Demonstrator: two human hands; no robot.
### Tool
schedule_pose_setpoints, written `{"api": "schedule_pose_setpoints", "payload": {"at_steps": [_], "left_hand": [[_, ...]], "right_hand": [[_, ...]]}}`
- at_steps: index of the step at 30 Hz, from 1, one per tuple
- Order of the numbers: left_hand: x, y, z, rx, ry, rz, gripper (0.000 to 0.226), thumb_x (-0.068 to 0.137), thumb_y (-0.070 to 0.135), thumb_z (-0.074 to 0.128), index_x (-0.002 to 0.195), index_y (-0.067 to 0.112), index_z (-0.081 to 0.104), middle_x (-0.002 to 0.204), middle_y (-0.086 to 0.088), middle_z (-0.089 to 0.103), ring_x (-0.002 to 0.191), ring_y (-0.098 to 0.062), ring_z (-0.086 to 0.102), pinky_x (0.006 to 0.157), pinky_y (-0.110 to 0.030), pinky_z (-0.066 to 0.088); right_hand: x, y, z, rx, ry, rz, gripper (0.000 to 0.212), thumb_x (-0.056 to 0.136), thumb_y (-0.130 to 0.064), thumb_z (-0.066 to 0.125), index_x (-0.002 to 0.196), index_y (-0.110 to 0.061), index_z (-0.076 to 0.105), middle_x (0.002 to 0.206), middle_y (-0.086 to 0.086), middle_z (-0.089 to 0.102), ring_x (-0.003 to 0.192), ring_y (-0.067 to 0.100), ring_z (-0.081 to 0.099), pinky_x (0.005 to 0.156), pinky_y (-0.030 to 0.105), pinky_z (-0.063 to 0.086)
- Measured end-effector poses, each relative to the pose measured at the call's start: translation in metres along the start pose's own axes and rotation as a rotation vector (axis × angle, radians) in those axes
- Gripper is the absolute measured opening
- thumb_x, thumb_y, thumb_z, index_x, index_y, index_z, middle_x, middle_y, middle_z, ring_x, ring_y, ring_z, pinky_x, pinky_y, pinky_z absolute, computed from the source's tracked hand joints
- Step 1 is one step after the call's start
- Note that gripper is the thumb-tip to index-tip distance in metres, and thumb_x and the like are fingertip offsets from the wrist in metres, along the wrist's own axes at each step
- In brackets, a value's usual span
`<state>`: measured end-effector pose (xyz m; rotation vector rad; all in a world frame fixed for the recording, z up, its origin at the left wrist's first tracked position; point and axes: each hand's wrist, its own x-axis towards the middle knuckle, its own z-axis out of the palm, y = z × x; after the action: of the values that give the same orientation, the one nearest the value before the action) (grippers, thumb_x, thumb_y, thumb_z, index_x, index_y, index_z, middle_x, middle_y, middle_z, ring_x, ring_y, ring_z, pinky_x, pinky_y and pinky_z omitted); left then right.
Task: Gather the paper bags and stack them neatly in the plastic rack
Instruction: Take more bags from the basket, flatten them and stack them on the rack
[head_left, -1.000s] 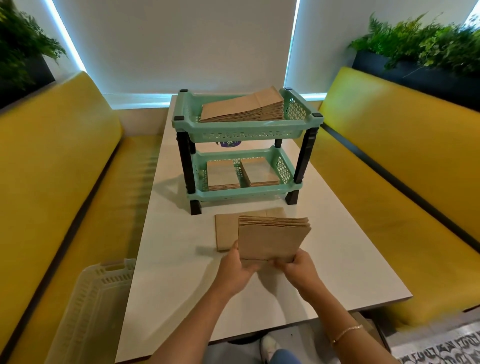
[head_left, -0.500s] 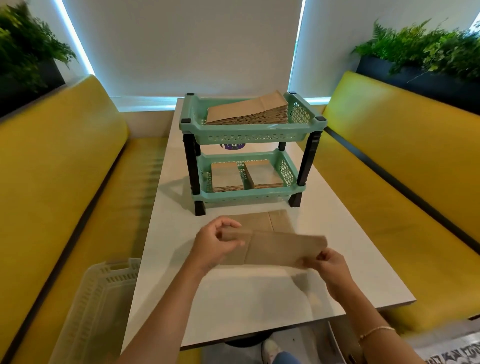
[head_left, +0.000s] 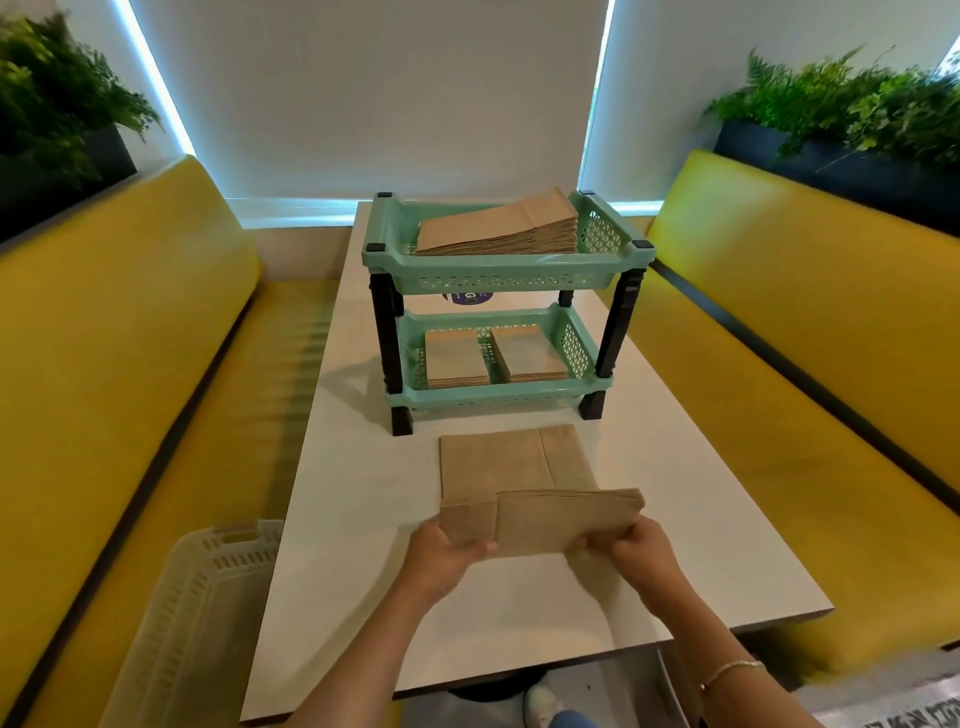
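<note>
I hold a stack of brown paper bags (head_left: 561, 522) lengthwise just above the white table (head_left: 675, 467). My left hand (head_left: 441, 556) grips its left end and my right hand (head_left: 636, 553) grips its right end. Behind it another flat paper bag (head_left: 511, 457) lies on the table. Further back stands the mint-green two-tier plastic rack (head_left: 506, 280). Its top tier carries a slanted pile of bags (head_left: 506, 226). The bottom tier holds two smaller piles side by side (head_left: 493, 356).
Yellow bench seats run along both sides of the table (head_left: 130, 338) (head_left: 831, 312). A cream plastic crate (head_left: 197, 613) sits on the left bench near me. Planters with green plants stand behind each bench back.
The stack went from upright in both hands to turned lengthwise. My left hand, lifted off half a second ago, now grips the left end, and the stack sits lower and nearer to me.
</note>
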<state>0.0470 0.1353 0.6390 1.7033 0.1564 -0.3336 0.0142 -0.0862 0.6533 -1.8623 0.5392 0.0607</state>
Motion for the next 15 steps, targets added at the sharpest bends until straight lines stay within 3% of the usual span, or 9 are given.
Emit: {"api": "schedule_pose_setpoints", "payload": {"at_steps": [3, 6, 8, 11, 13, 15], "left_hand": [[0.002, 0.013, -0.005, 0.135, -0.008, 0.070, 0.029, 0.073, 0.002, 0.076, 0.096, 0.016, 0.065, 0.099, -0.001, 0.068, 0.095, -0.020, 0.064, 0.076, -0.017, 0.049], [0.001, 0.045, -0.010, 0.375, 0.012, 0.161, 0.031, 0.076, 0.013, 0.074, 0.106, 0.007, 0.067, 0.100, -0.002, 0.067, 0.089, -0.017, 0.063, 0.070, -0.018, 0.049], [-0.003, 0.072, -0.010, 0.525, -0.019, 0.225, 0.029, 0.078, 0.018, 0.071, 0.105, 0.007, 0.067, 0.098, -0.006, 0.066, 0.088, -0.021, 0.063, 0.065, -0.021, 0.048], [-0.014, 0.119, -0.004, 0.727, -0.097, 0.387, 0.010, 0.082, 0.016, 0.060, 0.090, 0.014, 0.067, 0.088, -0.005, 0.063, 0.086, -0.022, 0.059, 0.068, -0.020, 0.045], [-0.020, 0.148, -0.002, 0.817, -0.104, 0.472, 0.006, 0.084, 0.016, 0.060, 0.087, 0.018, 0.064, 0.086, -0.001, 0.061, 0.082, -0.014, 0.053, 0.076, -0.024, 0.046], [-0.022, 0.172, -0.005, 0.871, -0.058, 0.540, 0.013, 0.084, 0.018, 0.061, 0.096, 0.015, 0.065, 0.094, -0.004, 0.064, 0.081, -0.012, 0.050, 0.073, -0.023, 0.044]], "right_hand": [[0.000, -0.028, -0.008, -0.071, 0.091, -0.149, 0.059, 0.069, -0.010, 0.079, 0.119, -0.022, 0.051, 0.114, -0.002, 0.056, 0.103, 0.019, 0.055, 0.091, 0.040, 0.050], [-0.014, -0.082, -0.017, -0.272, 0.188, -0.531, 0.091, 0.066, -0.021, 0.083, 0.142, -0.020, 0.032, 0.124, -0.010, 0.036, 0.112, 0.010, 0.038, 0.096, 0.029, 0.038], [-0.029, -0.124, -0.015, -0.520, 0.073, -0.787, 0.087, 0.070, -0.029, 0.079, 0.143, -0.022, 0.032, 0.129, -0.011, 0.038, 0.118, 0.009, 0.034, 0.104, 0.029, 0.033], [-0.045, -0.174, 0.003, -1.007, -0.146, -0.870, 0.063, 0.083, -0.033, 0.063, 0.140, -0.028, 0.036, 0.133, -0.004, 0.051, 0.124, 0.016, 0.044, 0.109, 0.036, 0.033], [-0.049, -0.197, 0.011, -1.276, -0.109, -0.873, 0.047, 0.088, -0.023, 0.057, 0.133, -0.023, 0.043, 0.122, 0.002, 0.060, 0.112, 0.021, 0.056, 0.098, 0.035, 0.041], [-0.053, -0.215, 0.011, -1.361, -0.045, -0.890, 0.034, 0.091, -0.015, 0.051, 0.124, -0.018, 0.051, 0.113, 0.007, 0.063, 0.103, 0.025, 0.060, 0.085, 0.034, 0.048]]}}
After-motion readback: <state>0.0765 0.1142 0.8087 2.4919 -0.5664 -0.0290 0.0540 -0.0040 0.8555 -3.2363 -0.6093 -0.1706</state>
